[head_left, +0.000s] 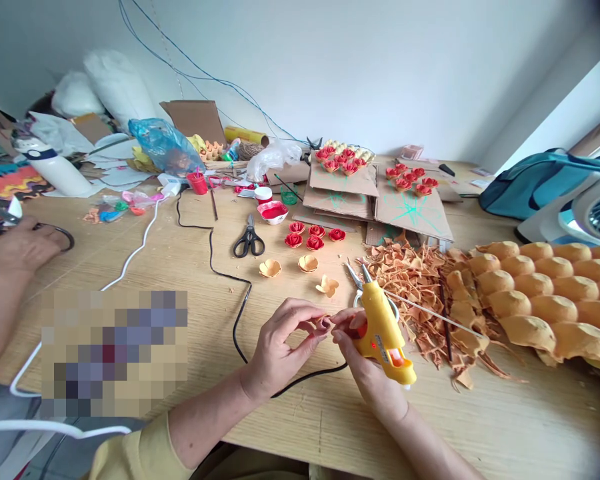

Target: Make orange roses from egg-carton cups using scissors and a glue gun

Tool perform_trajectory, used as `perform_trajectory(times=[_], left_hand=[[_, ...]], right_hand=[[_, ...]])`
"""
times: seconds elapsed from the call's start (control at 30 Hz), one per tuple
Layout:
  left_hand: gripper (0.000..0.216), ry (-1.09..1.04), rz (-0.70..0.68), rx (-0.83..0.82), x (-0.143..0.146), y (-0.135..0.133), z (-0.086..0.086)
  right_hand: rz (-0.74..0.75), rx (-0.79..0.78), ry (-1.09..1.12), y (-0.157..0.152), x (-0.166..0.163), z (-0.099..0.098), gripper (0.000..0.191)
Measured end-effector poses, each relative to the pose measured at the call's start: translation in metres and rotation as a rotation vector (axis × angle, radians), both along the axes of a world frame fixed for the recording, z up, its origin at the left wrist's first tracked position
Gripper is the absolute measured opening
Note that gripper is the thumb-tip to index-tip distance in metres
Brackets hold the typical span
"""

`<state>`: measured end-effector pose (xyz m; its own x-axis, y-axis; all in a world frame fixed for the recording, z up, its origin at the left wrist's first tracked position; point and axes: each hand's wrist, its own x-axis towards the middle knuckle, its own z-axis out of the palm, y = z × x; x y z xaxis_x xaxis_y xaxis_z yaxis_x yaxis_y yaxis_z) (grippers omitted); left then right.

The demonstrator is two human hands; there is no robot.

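Wooden table [180, 260], crowded with craft stock.
Black scissors [249, 241] lie near a red paint bowl [273, 212]. Loose red roses [315, 237] sit beside unpainted flower cups [308, 263]. Orange scraps [410, 273] heap against the egg tray [540, 293]. Cardboard sheets [415, 212] behind carry more roses.

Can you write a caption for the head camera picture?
The left hand pinches a small cardboard petal while the right hand grips a yellow glue gun on a wooden table.
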<state>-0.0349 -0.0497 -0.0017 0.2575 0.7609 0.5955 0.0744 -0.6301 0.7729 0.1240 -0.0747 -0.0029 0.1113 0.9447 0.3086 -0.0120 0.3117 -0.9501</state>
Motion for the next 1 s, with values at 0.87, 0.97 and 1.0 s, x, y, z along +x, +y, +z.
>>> perform_trajectory(times=[0.87, 0.97, 1.0], left_hand=[[0.021, 0.08, 0.003, -0.026, -0.0012, 0.003, 0.0023], [0.02, 0.072, 0.006, -0.059, -0.0002, 0.0028, 0.0024], [0.019, 0.072, 0.008, -0.066, 0.0, 0.0029, 0.0022]], right_hand=[[-0.024, -0.11, -0.014, 0.003, -0.0032, -0.0003, 0.015], [0.035, -0.136, 0.045, 0.0043, -0.0029, -0.0012, 0.017], [0.058, -0.144, 0.064, 0.0045, -0.0025, -0.0015, 0.016]])
